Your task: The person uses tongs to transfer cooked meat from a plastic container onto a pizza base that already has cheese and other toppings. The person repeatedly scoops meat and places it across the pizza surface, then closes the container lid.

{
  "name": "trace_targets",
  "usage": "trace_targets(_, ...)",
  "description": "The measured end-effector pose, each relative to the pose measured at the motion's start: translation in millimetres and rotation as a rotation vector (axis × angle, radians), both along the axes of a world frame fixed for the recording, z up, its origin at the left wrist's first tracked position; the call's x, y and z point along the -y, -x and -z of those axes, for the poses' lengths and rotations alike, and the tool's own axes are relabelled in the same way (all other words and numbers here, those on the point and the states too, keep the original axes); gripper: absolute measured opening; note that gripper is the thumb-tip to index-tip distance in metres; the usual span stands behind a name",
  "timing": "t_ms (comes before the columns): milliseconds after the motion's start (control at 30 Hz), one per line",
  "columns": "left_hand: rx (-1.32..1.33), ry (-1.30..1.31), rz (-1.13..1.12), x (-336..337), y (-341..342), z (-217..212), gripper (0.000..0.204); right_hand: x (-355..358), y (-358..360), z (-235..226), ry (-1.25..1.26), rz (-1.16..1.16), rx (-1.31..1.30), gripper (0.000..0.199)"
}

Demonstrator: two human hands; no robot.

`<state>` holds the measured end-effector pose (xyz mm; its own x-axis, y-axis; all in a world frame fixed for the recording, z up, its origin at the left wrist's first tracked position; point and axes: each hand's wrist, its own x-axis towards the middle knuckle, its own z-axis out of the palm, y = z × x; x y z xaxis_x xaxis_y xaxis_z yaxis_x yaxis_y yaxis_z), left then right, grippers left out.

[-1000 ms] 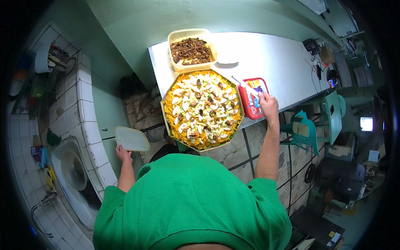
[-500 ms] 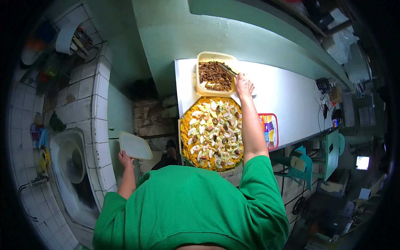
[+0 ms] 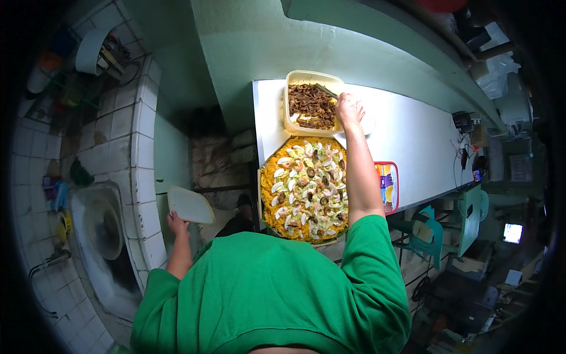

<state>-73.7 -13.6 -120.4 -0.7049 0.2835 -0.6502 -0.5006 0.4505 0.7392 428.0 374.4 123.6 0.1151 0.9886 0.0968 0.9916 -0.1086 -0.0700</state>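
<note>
My right hand (image 3: 349, 110) reaches over the white table and grips a utensil (image 3: 326, 91) whose end rests in a cream plastic tub (image 3: 295, 79) of brown cooked pieces. Just in front of the tub lies a large round tray (image 3: 265, 177) of yellow noodles topped with egg slices, shrimp and dark bits. My left hand (image 3: 176, 223) hangs off to the left, clear of the table, holding a pale flat lid (image 3: 191, 205) by its edge. My green shirt fills the lower part of the view.
A red-rimmed packet (image 3: 388, 186) lies on the white table (image 3: 413, 141) right of the tray. A tiled counter (image 3: 138, 147) with a sink (image 3: 103, 221) runs along the left. Green chairs (image 3: 466, 212) stand beyond the table's right edge.
My right hand went from the red packet to the tub and now grips the utensil in it. The view shifted so the table sits more to the right. The left hand keeps the lid.
</note>
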Motion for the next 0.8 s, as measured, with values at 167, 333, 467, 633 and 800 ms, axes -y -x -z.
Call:
trace_targets(167, 0.0, -0.042, 0.014, 0, 0, 2, 0.044, 30, -17, -25, -0.057, 0.117, -0.098, 0.028)
trace_targets(333, -0.014, -0.049, -0.006, 1, -8, -3, 0.041, 106, -57, -50, -0.245, 0.042, -0.36, 0.028)
trace_targets(467, -0.06, 0.018, 0.077, 7, -13, -18, 0.041, 190, -81, -55, -0.25, -0.02, -0.598, 0.027)
trace_targets(633, -0.119, 0.09, 0.058, 15, -21, -32, 0.043, 278, -72, -16, -0.067, 0.038, -0.865, 0.025)
trace_targets(800, -0.121, 0.089, 0.08, 32, -24, -36, 0.045, 313, -32, 18, 0.044, -0.016, -0.81, 0.02)
